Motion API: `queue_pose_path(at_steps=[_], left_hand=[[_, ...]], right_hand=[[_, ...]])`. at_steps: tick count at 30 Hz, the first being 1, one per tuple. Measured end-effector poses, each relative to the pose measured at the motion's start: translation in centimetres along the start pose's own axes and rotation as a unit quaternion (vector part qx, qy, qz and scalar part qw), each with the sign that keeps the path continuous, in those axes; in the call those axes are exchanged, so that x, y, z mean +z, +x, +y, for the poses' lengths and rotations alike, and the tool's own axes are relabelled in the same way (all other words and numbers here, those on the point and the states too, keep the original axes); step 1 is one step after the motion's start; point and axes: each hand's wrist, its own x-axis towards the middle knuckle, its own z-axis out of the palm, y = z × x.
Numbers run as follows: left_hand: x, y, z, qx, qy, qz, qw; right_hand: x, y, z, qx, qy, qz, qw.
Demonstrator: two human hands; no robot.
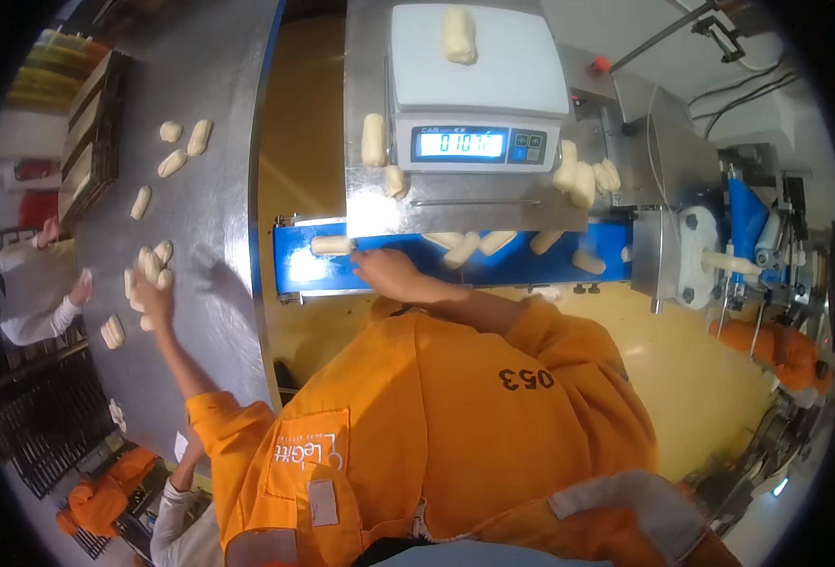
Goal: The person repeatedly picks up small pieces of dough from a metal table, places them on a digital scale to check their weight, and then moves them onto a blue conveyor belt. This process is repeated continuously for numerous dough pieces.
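Note:
My left hand (156,300) reaches over the steel table and closes around a cluster of pale dough pieces (163,252); its fingertips are partly hidden among them. My right hand (389,275) is at the blue conveyor belt (290,269), fingers closed at the right end of a dough roll (331,246) lying lengthwise there. Farther right on the belt lie several more dough rolls (462,249), partly under the edge of the steel stand. One dough roll (457,36) rests on the white scale (479,85), whose display is lit.
Loose dough rolls (200,138) are scattered over the steel table (219,57). Others (583,184) lie beside the scale. A machine (696,255) stands at the belt's right end. Across the table a co-worker's hand (81,287) rests near its edge; another worker's arm (186,463) shows lower left.

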Motion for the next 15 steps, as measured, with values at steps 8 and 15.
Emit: queue_pose_path(at_steps=[8, 15], left_hand=[[-4.1, 10.3, 40.4, 0.304, -0.311, 0.025, 0.9], [-4.5, 12.8, 54.6, 0.288, -0.2, 0.015, 0.936]], right_hand=[[10.1, 9.1, 5.0, 0.015, -0.025, 0.11, 0.993], [7.4, 7.2, 0.6, -0.01, 0.0, 0.138, 0.99]])
